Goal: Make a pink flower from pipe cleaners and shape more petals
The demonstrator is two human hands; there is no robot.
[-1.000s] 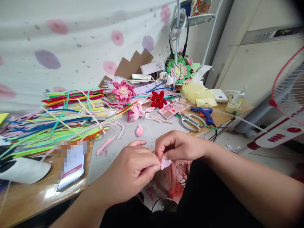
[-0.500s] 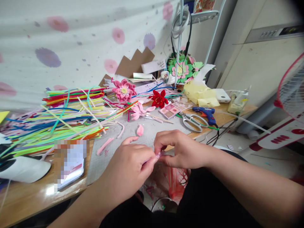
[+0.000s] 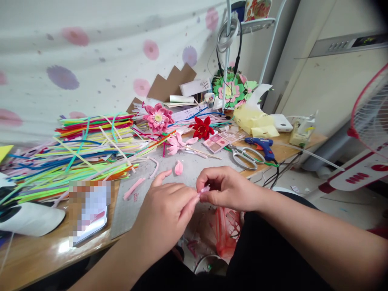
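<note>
Between my fingertips is a small pale-pink fuzzy piece [image 3: 205, 189], probably pipe cleaner, mostly covered by the fingers. My left hand [image 3: 169, 206] pinches its near end, little finger stretched out. My right hand [image 3: 226, 188] grips the other end between thumb and forefinger. Just beyond my hands, a pink petal [image 3: 178, 167] lies on the grey cutting mat [image 3: 121, 220]. Left of it are a pink fuzzy strip [image 3: 134, 188] and a bent pale strip [image 3: 154, 167]. Farther back lies a pink flower [image 3: 175, 144] on a stick, beside a red flower [image 3: 202, 128].
Bundled colourful pipe cleaners [image 3: 93, 149] fill the left of the table. A phone [image 3: 93, 214] lies near the front edge. To the right are scissors [image 3: 244, 157], a blue glue gun [image 3: 263, 146] with its cord, and a makeup palette [image 3: 222, 139]. A fan [image 3: 371, 117] stands far right.
The hands stay together at nearly the same spot. My right fingers have shifted slightly, and more of the pale-pink piece shows between them.
</note>
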